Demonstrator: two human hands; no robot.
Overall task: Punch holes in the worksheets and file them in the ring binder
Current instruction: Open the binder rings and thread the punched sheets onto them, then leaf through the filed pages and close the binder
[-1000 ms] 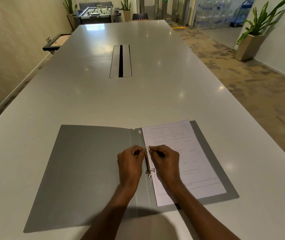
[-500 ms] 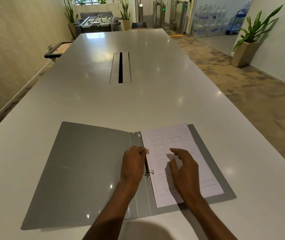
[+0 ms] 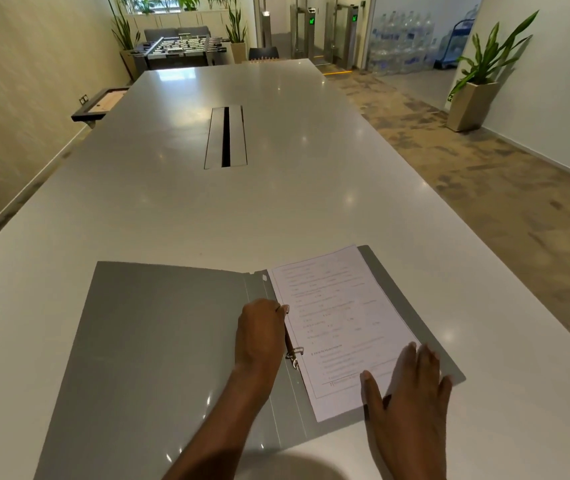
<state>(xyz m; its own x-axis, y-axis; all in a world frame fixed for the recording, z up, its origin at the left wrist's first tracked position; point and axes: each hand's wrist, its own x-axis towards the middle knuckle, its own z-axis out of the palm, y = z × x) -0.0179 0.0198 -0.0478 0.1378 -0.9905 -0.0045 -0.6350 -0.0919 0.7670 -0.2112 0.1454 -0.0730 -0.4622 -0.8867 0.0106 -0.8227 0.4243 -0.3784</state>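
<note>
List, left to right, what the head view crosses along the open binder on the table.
binder's left cover → left hand, at the upper ring → ring mechanism → worksheet → right hand, flat on the sheet's near right corner.
</note>
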